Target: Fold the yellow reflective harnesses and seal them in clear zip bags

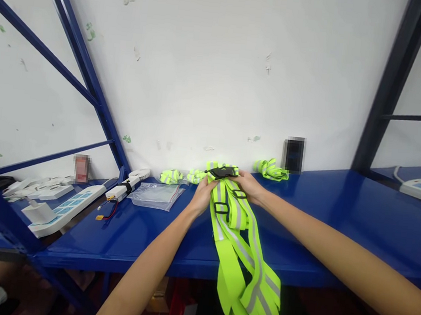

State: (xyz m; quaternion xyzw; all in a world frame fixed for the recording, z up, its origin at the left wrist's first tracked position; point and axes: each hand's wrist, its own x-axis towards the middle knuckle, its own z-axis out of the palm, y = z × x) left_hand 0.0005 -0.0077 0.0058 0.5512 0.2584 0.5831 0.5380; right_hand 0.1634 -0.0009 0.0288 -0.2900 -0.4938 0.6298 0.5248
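A neon yellow-green reflective strap harness (236, 220) with grey stripes hangs from both my hands over the front edge of the blue table. Its black buckle (224, 172) is at the top, between my hands, and two black slide adjusters sit lower on the straps. My left hand (203, 196) is closed on the strap at the buckle's left end. On the other side, my right hand (249, 186) grips it by the buckle's right end, fingers partly hidden behind the webbing. The loose strap ends dangle toward my lap.
Bundled neon straps (271, 169) lie by the wall, more (171, 176) to the left. Clear plastic bags (157, 195), a white fan (139, 173) and a wired battery pack (118, 191) lie left. Blue shelf posts (88, 69) flank the table (325, 214). A power strip (71, 210) is far left.
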